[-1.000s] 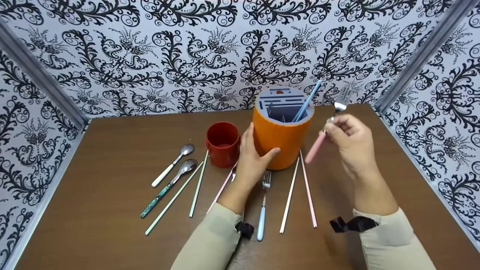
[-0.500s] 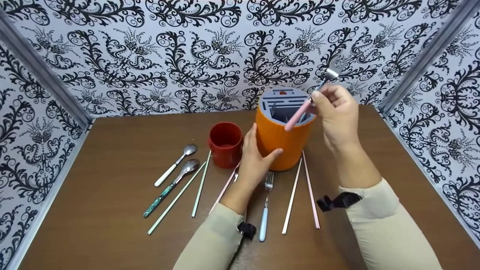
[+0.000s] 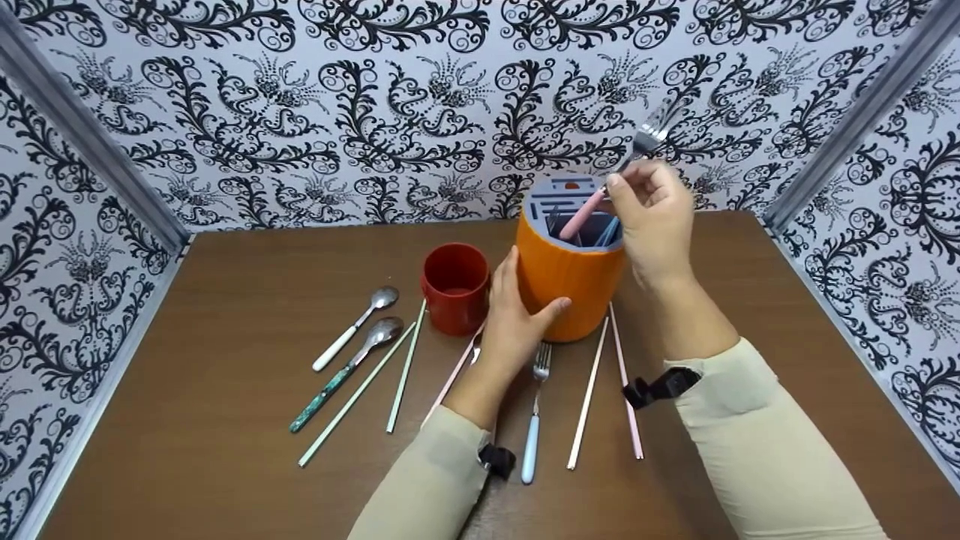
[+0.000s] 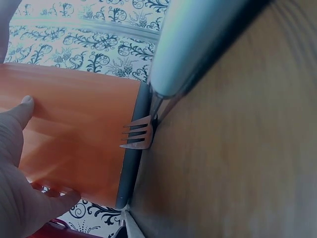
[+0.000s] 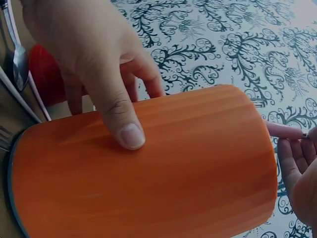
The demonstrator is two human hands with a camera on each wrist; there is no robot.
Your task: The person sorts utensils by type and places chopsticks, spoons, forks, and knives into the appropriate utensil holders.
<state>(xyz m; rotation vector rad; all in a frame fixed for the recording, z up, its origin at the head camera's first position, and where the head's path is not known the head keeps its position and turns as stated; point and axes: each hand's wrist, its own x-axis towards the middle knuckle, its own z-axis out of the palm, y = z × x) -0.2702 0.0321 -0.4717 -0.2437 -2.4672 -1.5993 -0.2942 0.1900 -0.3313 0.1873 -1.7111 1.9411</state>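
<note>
In the head view an orange cutlery holder (image 3: pixel 574 289) with a grey slotted top (image 3: pixel 551 202) stands upright at the back of the table. My left hand (image 3: pixel 514 330) grips its left side, thumb across the front; the right wrist view shows this thumb (image 5: pixel 132 135) on the orange wall. My right hand (image 3: pixel 656 217) pinches a fork (image 3: pixel 581 217) near the neck, tines up and pink handle end down over the large opening. Blue chopsticks (image 3: pixel 611 231) stand inside that opening. In the left wrist view a fork with a pale handle (image 4: pixel 173 64) has its tines close by the holder's base.
A red cup (image 3: pixel 454 289) stands left of the holder. Two spoons, one with a white handle (image 3: pixel 335 347) and one green-handled (image 3: pixel 322 396), lie left. Green chopsticks (image 3: pixel 356 394), pink and white chopsticks (image 3: pixel 589 394) and a blue-handled fork (image 3: pixel 531 446) lie in front.
My right hand has moved up and left with the fork, bringing its pink handle end from right of the holder to over the opening. The left hand stays on the holder.
</note>
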